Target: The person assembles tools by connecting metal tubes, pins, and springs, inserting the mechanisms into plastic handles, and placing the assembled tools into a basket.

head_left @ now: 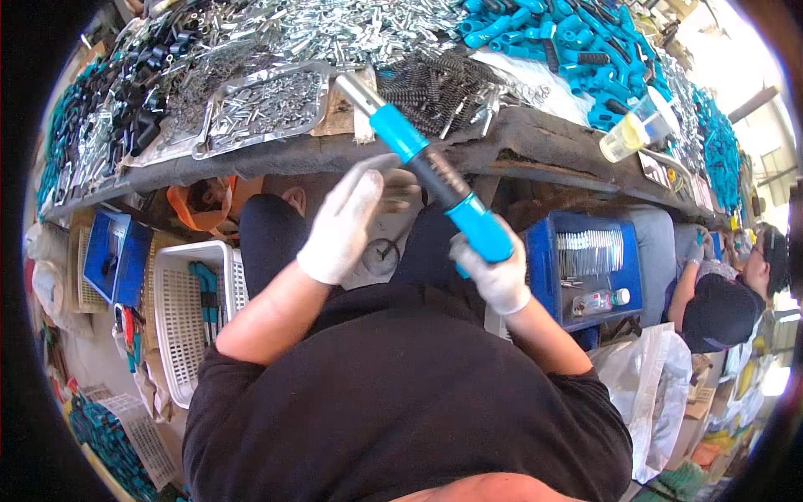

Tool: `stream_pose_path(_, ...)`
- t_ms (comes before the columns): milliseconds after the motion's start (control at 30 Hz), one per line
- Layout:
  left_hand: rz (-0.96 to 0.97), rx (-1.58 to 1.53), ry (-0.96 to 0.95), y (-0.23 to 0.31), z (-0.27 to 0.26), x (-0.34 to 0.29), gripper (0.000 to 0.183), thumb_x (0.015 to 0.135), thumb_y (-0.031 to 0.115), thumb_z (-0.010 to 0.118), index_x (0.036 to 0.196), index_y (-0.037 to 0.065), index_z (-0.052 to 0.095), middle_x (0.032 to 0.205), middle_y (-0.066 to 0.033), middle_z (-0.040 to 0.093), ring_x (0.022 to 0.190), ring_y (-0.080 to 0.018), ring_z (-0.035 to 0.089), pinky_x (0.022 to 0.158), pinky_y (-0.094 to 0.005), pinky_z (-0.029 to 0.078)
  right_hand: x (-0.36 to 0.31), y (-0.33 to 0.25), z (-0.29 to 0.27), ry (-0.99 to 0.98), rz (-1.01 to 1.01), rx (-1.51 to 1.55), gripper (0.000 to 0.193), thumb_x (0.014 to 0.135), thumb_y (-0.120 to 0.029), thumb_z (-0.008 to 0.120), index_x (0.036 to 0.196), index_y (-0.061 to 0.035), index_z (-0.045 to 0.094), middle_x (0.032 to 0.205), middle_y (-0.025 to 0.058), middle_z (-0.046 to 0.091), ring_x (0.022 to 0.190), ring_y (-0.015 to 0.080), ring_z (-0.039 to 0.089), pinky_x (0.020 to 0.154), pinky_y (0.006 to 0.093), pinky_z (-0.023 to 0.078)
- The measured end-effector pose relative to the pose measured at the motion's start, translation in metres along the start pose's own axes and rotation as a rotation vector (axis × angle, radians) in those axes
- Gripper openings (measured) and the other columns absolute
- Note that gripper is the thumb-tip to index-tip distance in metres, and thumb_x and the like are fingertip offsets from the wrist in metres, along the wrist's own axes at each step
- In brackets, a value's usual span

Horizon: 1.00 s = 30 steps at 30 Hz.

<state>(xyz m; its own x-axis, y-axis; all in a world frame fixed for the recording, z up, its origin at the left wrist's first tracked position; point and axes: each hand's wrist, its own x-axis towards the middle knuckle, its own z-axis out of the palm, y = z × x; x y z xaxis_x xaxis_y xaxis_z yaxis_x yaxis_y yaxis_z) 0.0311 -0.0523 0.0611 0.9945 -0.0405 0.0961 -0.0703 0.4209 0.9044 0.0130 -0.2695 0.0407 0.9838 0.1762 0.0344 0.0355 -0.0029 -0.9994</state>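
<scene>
In front of my body a teal and black tool handle (410, 144) slants up and to the left, a bare metal tube at its far end. Its exact kind I cannot make out. My right hand (500, 280), in a white glove, is closed around the thick teal near end. My left hand (343, 226), gloved likewise, is raised left of the black middle section with its fingers stretched out. Motion smears those fingertips, and the hand appears apart from the handle. Beyond the metal tube lies a heap of dark coil springs (435, 88) on the cloth-covered bench (535, 142).
A clear tray (268, 105) of small metal parts sits by the bench edge, with teal parts (577, 50) heaped far right. A white basket (196, 293) stands left, a blue crate (585, 222) right. Another person (723, 305) works at the right.
</scene>
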Motion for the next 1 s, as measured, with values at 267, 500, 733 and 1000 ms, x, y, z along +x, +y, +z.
stream_pose_path(267, -0.430, -0.463, 0.143, -0.006, -0.006, 0.007, 0.042, 0.100, 0.046, 0.038, 0.110, 0.005, 0.047, 0.077, -0.0088, 0.055, 0.063, -0.0229, 0.058, 0.060, -0.0379, 0.053, 0.007, 0.037, 0.045, -0.468, -0.222, -0.566, 0.056, 0.069, -0.031, 0.080, 0.111, -0.0039, 0.055, 0.103, 0.0168, 0.058, 0.097, 0.0368, 0.060, 0.084, 0.0428, 0.051)
stream_pose_path(500, -0.462, -0.270, 0.202, -0.020, -0.033, 0.001, 0.040, 0.099, 0.045, 0.041, 0.111, 0.008, 0.049, 0.076, -0.0078, 0.054, 0.057, -0.0230, 0.056, 0.054, -0.0393, 0.049, 0.032, 0.043, 0.031, -0.608, -0.158, -0.797, 0.032, 0.081, -0.026, 0.066, 0.106, -0.0061, 0.061, 0.102, 0.0164, 0.062, 0.097, 0.0345, 0.062, 0.084, 0.0423, 0.051)
stream_pose_path(733, -0.569, -0.342, 0.000, -0.020, -0.026, -0.016, 0.057, 0.097, 0.059, 0.033, 0.108, 0.006, 0.048, 0.072, -0.0074, 0.050, 0.055, -0.0209, 0.052, 0.056, -0.0358, 0.047, 0.013, 0.062, 0.030, -0.632, -0.148, -0.717, 0.031, 0.084, -0.030, 0.063, 0.103, -0.0056, 0.060, 0.095, 0.0160, 0.062, 0.092, 0.0353, 0.062, 0.080, 0.0438, 0.049)
stream_pose_path(1000, -0.535, -0.376, -0.078, -0.016, -0.016, -0.026, 0.052, 0.096, 0.059, 0.034, 0.103, 0.010, 0.050, 0.070, -0.0057, 0.050, 0.050, -0.0193, 0.046, 0.053, -0.0332, 0.040, -0.006, 0.067, 0.021, -0.596, -0.144, -0.698, 0.031, 0.086, -0.034, 0.061, 0.099, -0.0050, 0.059, 0.092, 0.0169, 0.062, 0.087, 0.0362, 0.062, 0.079, 0.0442, 0.049)
